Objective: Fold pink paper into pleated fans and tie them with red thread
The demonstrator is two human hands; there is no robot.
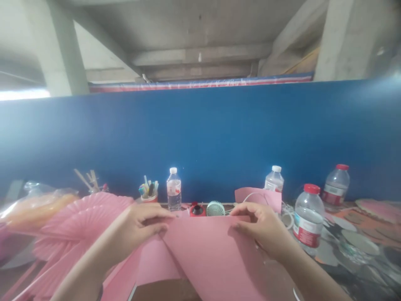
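Note:
A large sheet of pink paper [213, 255] is held up by its top edge between my two hands. My left hand [144, 223] pinches the upper left corner between thumb and fingers. At the upper right corner, my right hand [255, 223] grips the paper the same way. Another pink piece [156, 261] lies behind and to the left of the sheet. Pleated pink paper fans [89, 215] stand beside my left forearm.
Behind the paper are a small water bottle [174, 192], a cup of pens [148, 192], a red object [197, 210] and a green fan [215, 208]. Large bottles [309, 217] and cluttered paper scraps [360, 242] are on the right. A blue partition [200, 138] rises behind.

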